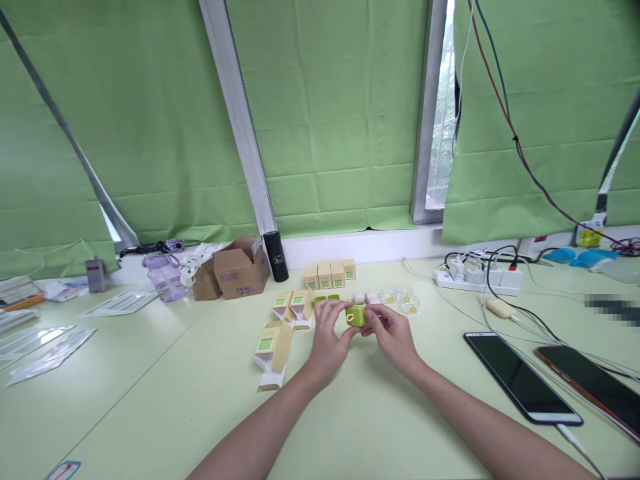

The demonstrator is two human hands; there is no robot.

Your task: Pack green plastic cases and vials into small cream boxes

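Observation:
A small green case (356, 315) sits between my two hands above the pale green table (150, 400). My left hand (330, 337) pinches its left side with fingers curled over the top. My right hand (393, 333) grips its right side. Just behind them lie more green cases (326, 299), small white blocks (365, 297) and clear plastic cups (403, 299). Open cream cartons (295, 307) lie to the left, and one larger open carton (273, 350) lies near my left forearm. A row of closed cream boxes (330, 274) stands further back.
A brown cardboard box (240, 270), a black cylinder (275, 256) and a purple bottle (165, 275) stand at the back left. A power strip (475, 277) with cables, and two phones (520, 377), (595, 387), lie to the right. Plastic sheets (45, 347) cover the far left.

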